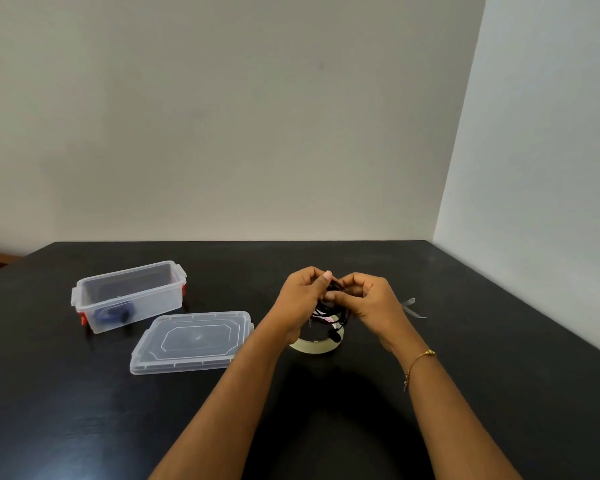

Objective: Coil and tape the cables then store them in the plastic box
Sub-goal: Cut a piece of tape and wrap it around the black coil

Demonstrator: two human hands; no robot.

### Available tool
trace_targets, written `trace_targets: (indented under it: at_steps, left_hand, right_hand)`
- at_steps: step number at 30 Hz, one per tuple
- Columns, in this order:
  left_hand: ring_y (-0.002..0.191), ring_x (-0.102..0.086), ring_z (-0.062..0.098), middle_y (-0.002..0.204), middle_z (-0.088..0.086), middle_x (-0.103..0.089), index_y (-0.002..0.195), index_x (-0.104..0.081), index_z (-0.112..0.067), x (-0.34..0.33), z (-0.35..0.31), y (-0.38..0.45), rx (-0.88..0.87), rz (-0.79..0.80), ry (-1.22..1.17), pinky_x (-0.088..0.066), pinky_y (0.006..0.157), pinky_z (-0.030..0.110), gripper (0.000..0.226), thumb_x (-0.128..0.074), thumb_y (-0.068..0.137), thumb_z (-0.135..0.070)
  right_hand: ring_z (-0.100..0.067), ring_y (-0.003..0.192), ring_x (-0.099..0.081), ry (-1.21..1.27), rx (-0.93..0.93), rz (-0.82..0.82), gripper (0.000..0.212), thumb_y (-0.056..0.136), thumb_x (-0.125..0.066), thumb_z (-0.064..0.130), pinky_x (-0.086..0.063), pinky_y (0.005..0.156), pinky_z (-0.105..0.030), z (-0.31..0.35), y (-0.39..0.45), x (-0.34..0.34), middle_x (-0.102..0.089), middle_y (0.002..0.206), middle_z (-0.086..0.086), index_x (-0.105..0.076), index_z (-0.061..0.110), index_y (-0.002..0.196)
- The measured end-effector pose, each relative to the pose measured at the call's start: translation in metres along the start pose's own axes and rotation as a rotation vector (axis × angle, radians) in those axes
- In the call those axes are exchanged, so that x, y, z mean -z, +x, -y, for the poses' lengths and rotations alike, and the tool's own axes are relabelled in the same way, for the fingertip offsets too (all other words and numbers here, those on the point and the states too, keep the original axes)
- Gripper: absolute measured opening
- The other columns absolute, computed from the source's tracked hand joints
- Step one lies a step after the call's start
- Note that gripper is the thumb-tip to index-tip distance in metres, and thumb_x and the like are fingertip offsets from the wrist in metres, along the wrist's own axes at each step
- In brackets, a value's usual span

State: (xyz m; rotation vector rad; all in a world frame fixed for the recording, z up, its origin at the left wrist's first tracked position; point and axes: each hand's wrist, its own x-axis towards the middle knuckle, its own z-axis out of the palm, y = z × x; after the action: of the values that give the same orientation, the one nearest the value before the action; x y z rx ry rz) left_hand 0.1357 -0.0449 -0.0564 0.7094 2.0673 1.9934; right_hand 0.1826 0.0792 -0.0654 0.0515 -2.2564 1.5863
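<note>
Both hands up over the tape roll [317, 346], which lies flat on the black table [465, 393]. Left hand [300, 299] and right hand [371, 301] each have fingers curled and pinching a bundle of black cable [333, 308], held in the air just above the roll; loose loops hang down to it. Left of the roll: box lid [191, 341] flat on the table, then the clear plastic box [129, 296], open, with a dark coil inside. Cut strip of tape [411, 306] lies right of the roll.
</note>
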Motion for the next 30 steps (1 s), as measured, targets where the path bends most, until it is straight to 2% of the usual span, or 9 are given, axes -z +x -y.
trace_targets:
  at_steps: [5,10,12,17,20,26,30]
  left_hand:
    - [0.074,-0.056,0.012,0.076,0.005,-0.059,0.089,-0.061,-0.007,-0.0002,-0.0001,0.0019,0.039,-0.031,-0.039,-0.048,0.071,0.021,0.022,-0.045,0.096,-0.020]
    - [0.075,-0.055,0.013,0.072,0.003,-0.056,0.085,-0.060,-0.010,0.0028,0.0004,0.0032,0.023,-0.038,-0.008,-0.048,0.071,0.021,0.021,-0.044,0.096,-0.017]
    - [0.072,-0.052,0.013,0.068,0.002,-0.050,0.083,-0.058,-0.011,0.0051,-0.0004,0.0030,0.029,-0.020,-0.019,-0.047,0.072,0.023,0.022,-0.042,0.097,-0.017]
    - [0.069,-0.051,0.011,0.064,-0.001,-0.046,0.084,-0.056,-0.011,0.0039,-0.0010,0.0007,0.018,0.027,-0.033,-0.047,0.076,0.025,0.023,-0.040,0.098,-0.017]
    - [0.072,-0.052,0.013,0.065,-0.001,-0.047,0.084,-0.056,-0.012,0.0022,-0.0009,0.0009,-0.008,0.017,-0.014,-0.048,0.077,0.025,0.023,-0.039,0.098,-0.018]
    - [0.079,-0.050,0.019,0.068,-0.001,-0.049,0.081,-0.055,-0.016,0.0039,-0.0002,0.0001,-0.056,0.028,0.048,-0.046,0.079,0.030,0.024,-0.039,0.098,-0.019]
    - [0.085,-0.051,0.021,0.081,0.004,-0.054,0.083,-0.054,-0.018,0.0064,-0.0011,-0.0009,-0.116,0.061,0.089,-0.047,0.084,0.034,0.021,-0.039,0.098,-0.020]
  right_hand:
    - [-0.003,0.066,-0.068,0.083,-0.020,-0.013,0.012,0.081,-0.066,0.016,-0.049,0.054,-0.015,0.0006,-0.0004,-0.0012,-0.072,0.082,-0.003,-0.064,0.011,0.092]
    - [-0.013,0.061,-0.065,0.206,-0.077,-0.082,0.011,0.083,-0.064,0.017,-0.052,0.052,-0.020,-0.0006,0.0009,-0.0002,-0.067,0.075,-0.009,-0.057,0.009,0.080]
    - [-0.011,0.055,-0.062,0.250,-0.099,-0.110,0.013,0.084,-0.062,0.019,-0.053,0.050,-0.020,-0.0002,0.0013,0.0005,-0.065,0.074,-0.009,-0.055,0.009,0.078]
    - [-0.011,0.051,-0.060,0.212,-0.088,-0.151,0.013,0.083,-0.063,0.019,-0.051,0.048,-0.019,0.0016,0.0000,-0.0014,-0.066,0.070,-0.008,-0.056,0.009,0.079]
    - [-0.007,0.046,-0.059,0.200,-0.083,-0.167,0.014,0.083,-0.063,0.020,-0.049,0.047,-0.017,0.0031,-0.0002,-0.0017,-0.067,0.070,-0.007,-0.057,0.009,0.078]
    - [-0.010,0.051,-0.060,0.203,-0.088,-0.146,0.012,0.082,-0.064,0.019,-0.050,0.048,-0.018,0.0050,-0.0015,-0.0023,-0.068,0.071,-0.005,-0.059,0.009,0.079]
    - [-0.005,0.052,-0.060,0.300,-0.132,-0.148,0.009,0.082,-0.064,0.017,-0.047,0.046,-0.016,0.0073,-0.0023,-0.0024,-0.067,0.063,0.002,-0.059,0.010,0.079]
